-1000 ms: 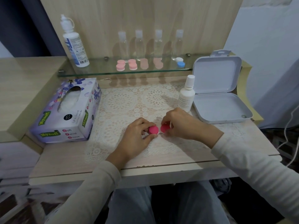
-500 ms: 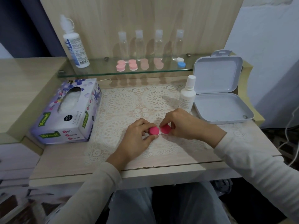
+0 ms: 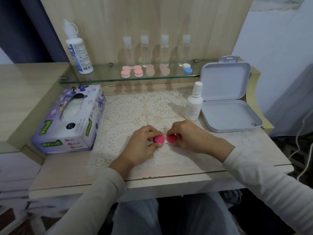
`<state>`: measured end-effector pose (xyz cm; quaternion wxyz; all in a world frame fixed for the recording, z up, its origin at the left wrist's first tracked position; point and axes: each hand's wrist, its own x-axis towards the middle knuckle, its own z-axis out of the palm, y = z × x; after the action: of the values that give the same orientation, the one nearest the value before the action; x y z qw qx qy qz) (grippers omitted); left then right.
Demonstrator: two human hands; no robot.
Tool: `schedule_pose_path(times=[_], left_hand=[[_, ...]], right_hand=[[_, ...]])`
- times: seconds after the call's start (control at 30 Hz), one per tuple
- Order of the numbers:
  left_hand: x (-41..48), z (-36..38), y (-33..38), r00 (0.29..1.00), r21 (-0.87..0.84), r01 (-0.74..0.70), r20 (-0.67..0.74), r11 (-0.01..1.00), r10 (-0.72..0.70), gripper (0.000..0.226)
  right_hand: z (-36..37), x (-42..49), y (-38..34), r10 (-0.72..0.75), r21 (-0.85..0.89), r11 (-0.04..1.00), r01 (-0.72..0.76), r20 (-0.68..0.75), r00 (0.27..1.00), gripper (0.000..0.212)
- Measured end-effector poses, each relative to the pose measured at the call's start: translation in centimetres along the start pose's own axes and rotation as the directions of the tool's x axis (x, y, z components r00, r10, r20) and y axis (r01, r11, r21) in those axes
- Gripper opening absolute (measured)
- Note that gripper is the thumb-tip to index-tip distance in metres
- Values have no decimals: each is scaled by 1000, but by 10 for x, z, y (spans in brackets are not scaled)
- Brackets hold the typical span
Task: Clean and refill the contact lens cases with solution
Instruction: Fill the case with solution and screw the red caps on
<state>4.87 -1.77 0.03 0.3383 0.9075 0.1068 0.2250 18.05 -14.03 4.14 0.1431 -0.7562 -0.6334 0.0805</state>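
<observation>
The pink lens case, right of the tissue box: only its two caps show. The body is covered by fingers of the left hand and right hand, so cap tightness cannot be judged. The small bottle, further right of the tissue box: label print too small to read. Four clear bottles, behind and right of the tissue box: contents indeterminate. Both sleeves, nearer than the tissue box: cut off by the bottom edge.

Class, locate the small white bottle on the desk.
Head view, right of centre: the small white bottle stands beside the open white box, beyond the right hand.
</observation>
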Motion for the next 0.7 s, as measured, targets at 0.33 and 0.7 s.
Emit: schedule_pose_path(times=[0.33,0.7], left_hand=[[-1,-3,0,999,0,40,14,999,-40,33],[11,-27,-18,997,186,66,-60,980,-56,34]], right_hand=[[-4,-7,-5,-24,85,996,25,-19,1000,24],[-32,-4,-13,30,100,995,-25,-50,998,15]])
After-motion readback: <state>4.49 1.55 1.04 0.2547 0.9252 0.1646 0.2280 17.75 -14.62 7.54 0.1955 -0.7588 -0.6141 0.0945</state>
